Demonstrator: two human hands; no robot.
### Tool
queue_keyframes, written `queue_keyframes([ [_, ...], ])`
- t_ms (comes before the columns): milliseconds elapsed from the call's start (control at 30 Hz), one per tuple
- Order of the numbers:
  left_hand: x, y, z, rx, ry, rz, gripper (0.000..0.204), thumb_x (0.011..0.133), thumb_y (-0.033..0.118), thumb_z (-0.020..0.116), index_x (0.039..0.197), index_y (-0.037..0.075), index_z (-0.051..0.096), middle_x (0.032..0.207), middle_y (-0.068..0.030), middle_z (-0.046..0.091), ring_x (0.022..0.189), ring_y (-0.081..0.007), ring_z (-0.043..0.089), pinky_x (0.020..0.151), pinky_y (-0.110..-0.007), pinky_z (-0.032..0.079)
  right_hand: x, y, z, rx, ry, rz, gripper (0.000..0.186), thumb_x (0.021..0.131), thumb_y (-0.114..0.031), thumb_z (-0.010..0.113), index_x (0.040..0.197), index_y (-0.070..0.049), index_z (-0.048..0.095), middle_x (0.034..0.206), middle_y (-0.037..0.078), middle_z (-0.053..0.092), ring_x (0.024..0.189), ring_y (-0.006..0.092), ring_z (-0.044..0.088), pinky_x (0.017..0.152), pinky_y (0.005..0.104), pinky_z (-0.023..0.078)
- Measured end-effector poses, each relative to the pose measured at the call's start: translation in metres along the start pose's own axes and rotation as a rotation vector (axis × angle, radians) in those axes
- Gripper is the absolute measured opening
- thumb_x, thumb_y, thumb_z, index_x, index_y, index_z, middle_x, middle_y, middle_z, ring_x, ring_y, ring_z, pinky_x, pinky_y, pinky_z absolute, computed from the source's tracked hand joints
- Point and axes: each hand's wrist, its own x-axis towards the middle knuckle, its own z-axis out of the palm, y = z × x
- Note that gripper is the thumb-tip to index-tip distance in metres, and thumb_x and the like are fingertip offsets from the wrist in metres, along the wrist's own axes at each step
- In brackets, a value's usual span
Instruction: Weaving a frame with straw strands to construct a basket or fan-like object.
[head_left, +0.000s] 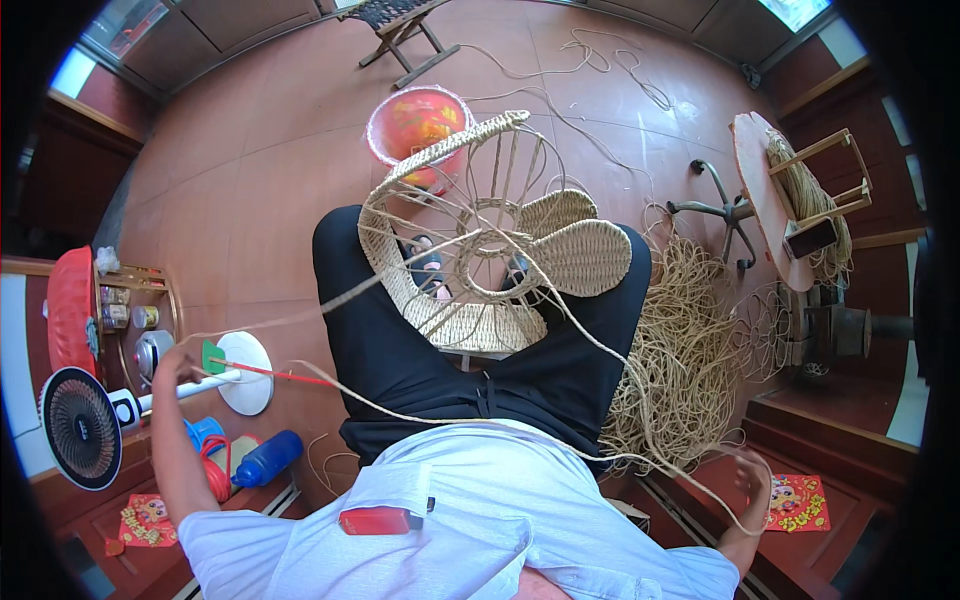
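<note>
A woven straw-cord piece [475, 325] rests across my knees, with a wide curved rim, a central ring of bare strands and two rounded, petal-like panels. One cord [345, 298] stretches from its ring to my left hand [178, 365], which is raised far out to the left with its fingers closed on it. My right hand [752, 476] is out at the far right, its fingers curled about a loose loop of cord; the exact grip is too small to make out. Another slack cord [480, 419] hangs across my waist and runs right.
A large tangled cord heap [675, 360] lies beside my right leg. Beyond my knees stand a red basin [415, 122] and a folding stool [405, 40]. At left are a white fan [82, 428] and a blue bottle [268, 458]; at right, a wheeled stand [735, 212].
</note>
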Motion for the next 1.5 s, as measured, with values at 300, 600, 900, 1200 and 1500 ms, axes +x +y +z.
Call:
queue_keyframes([
  [300, -0.153, 0.487, -0.239, -0.982, 0.767, 0.786, 0.028, 0.107, 0.024, 0.063, 0.126, 0.004, 0.071, 0.115, -0.0222, 0.073, 0.104, -0.0407, 0.071, 0.095, -0.046, 0.056, -0.300, -0.328, 0.306, -0.182, -0.266, -1.236, 0.022, 0.101, -0.011, 0.070, 0.121, -0.002, 0.072, 0.105, 0.014, 0.072, 0.096, 0.0270, 0.070, 0.090, 0.0357, 0.054],
  [600, -0.132, 0.507, -0.228, -1.303, 0.495, 0.749, 0.030, 0.109, 0.026, 0.062, 0.107, 0.002, 0.079, 0.085, -0.0061, 0.075, 0.085, -0.0155, 0.071, 0.079, -0.033, 0.054, -0.316, -0.299, 0.402, -0.380, -0.791, -1.277, 0.029, 0.109, -0.023, 0.063, 0.128, -0.001, 0.062, 0.102, 0.023, 0.071, 0.095, 0.0422, 0.073, 0.083, 0.0495, 0.058],
  [900, -0.116, 0.503, -0.238, -1.292, 0.438, 0.738, 0.032, 0.109, 0.027, 0.062, 0.103, -0.001, 0.077, 0.085, -0.0121, 0.074, 0.081, -0.0139, 0.069, 0.076, -0.034, 0.053, -0.342, -0.301, 0.401, -0.489, -0.362, -1.352, 0.038, 0.104, -0.028, 0.070, 0.135, -0.006, 0.063, 0.112, 0.019, 0.072, 0.098, 0.0439, 0.072, 0.082, 0.0484, 0.058],
  [1200, -0.109, 0.501, -0.237, -1.260, 0.411, 0.703, 0.030, 0.110, 0.027, 0.062, 0.104, 0.002, 0.077, 0.084, -0.0100, 0.073, 0.080, -0.0172, 0.069, 0.075, -0.035, 0.052, -0.328, -0.314, 0.365, -0.397, -0.805, -0.864, 0.037, 0.110, -0.028, 0.065, 0.137, -0.002, 0.066, 0.114, 0.011, 0.073, 0.098, 0.0214, 0.070, 0.091, 0.0366, 0.057],
  [1500, -0.106, 0.507, -0.230, -1.295, 0.434, 0.770, 0.032, 0.109, 0.028, 0.063, 0.101, 0.001, 0.078, 0.078, -0.0006, 0.064, 0.075, -0.0092, 0.055, 0.070, -0.030, 0.045, -0.360, -0.303, 0.430, -0.629, -0.684, -1.272, 0.037, 0.107, -0.036, 0.066, 0.123, -0.002, 0.069, 0.111, 0.023, 0.070, 0.104, 0.0408, 0.070, 0.094, 0.0514, 0.055],
])
